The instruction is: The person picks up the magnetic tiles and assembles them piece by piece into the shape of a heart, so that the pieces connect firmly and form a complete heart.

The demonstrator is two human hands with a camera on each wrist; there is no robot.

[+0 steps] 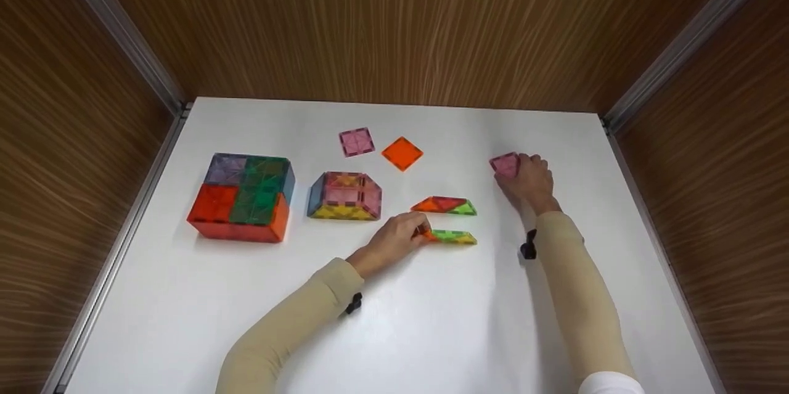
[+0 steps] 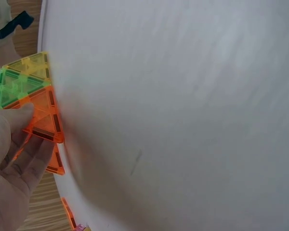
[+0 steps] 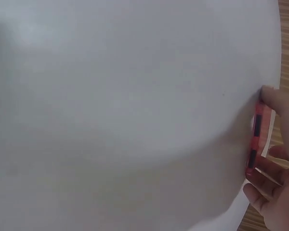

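Observation:
My left hand (image 1: 394, 240) pinches the orange end of a strip of triangular magnetic tiles (image 1: 453, 237) standing on edge. In the left wrist view its thumb lies on the orange triangle (image 2: 43, 113), fingers behind; green and yellow triangles (image 2: 36, 67) continue the strip. Just behind it stands a similar strip (image 1: 444, 205) in orange, red and green. Over at the right, my right hand (image 1: 532, 183) holds a pink square magnetic tile (image 1: 505, 164) between thumb and fingers. That tile looks reddish and nearly edge-on (image 3: 255, 139) in the right wrist view.
A sloped-sided tile structure (image 1: 344, 197) stands left of the strips. Farther left is a larger red, green and purple tile block (image 1: 243, 203). A pink square tile (image 1: 357, 142) and an orange square tile (image 1: 402, 153) lie flat at the back. Wood-grain panels (image 1: 394, 24) border the white table (image 1: 431, 320).

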